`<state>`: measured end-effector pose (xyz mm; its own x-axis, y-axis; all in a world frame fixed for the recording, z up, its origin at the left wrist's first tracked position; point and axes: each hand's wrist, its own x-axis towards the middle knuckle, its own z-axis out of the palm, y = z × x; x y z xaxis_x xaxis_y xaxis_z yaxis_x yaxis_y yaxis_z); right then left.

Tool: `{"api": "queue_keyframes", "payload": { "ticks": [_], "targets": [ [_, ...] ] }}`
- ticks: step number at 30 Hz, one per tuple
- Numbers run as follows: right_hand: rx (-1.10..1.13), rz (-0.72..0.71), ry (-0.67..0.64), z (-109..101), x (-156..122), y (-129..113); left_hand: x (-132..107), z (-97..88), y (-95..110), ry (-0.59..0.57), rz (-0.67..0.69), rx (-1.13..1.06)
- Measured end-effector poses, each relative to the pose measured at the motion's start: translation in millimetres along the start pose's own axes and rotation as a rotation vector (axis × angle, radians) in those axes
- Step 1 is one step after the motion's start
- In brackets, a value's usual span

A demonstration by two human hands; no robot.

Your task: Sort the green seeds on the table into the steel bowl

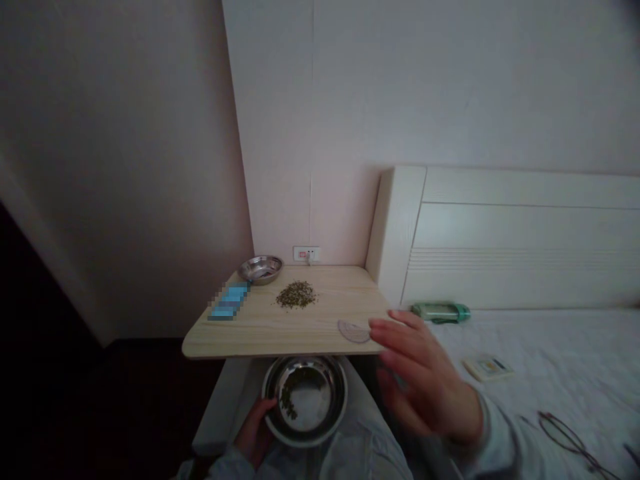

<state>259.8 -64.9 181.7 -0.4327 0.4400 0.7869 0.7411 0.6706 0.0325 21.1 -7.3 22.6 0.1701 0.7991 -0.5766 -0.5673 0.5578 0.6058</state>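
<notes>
My left hand [255, 430] grips the left rim of a shiny metal bowl [341, 400], held just below the front edge of the table. Inside the bowl, small dark green bits [289, 400] lie along its left and far side. My right hand [425, 373] is raised at the table's right front corner, its fingers stretched out and slightly blurred, with nothing visible in it. Nearest to its fingertips is a clear protractor [353, 331]. A loose pile of green-brown bits [297, 295] lies spread on the tabletop; their kind is too small to tell.
The pale wooden table [260, 340] holds a second metal bowl [261, 268] at its back left, beside a blurred-out blue item [229, 302]. A bed on the right carries a green bottle [440, 311], a small pale box-like item [487, 367] and a dark cord-like item [565, 433].
</notes>
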Motion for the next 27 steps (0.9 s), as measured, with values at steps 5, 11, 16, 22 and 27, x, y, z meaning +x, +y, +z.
{"api": "queue_keyframes", "payload": {
  "ticks": [5, 11, 16, 22, 27],
  "targets": [
    [-0.17, 0.306, -0.259, 68.1, -27.4, 62.1, 0.1, -1.9, 0.1, -0.035, -0.004, -0.021],
    [-0.245, 0.476, -0.388, 119.3, -103.3, 81.8, 1.7, -0.8, -3.1, -0.072, 0.029, -0.05],
    [-0.277, 0.552, -0.29, 121.8, -110.5, 68.2, 4.6, -2.4, -3.0, -0.052, 0.027, -0.033],
    [-0.228, 0.571, -0.162, 124.9, -120.9, 64.4, 0.7, -0.2, -1.3, -0.084, 0.015, -0.038],
    [-0.195, 0.579, -0.061, 129.9, -126.5, 67.5, 4.4, -2.3, -3.4, -0.097, 0.032, -0.063]
  ]
}}
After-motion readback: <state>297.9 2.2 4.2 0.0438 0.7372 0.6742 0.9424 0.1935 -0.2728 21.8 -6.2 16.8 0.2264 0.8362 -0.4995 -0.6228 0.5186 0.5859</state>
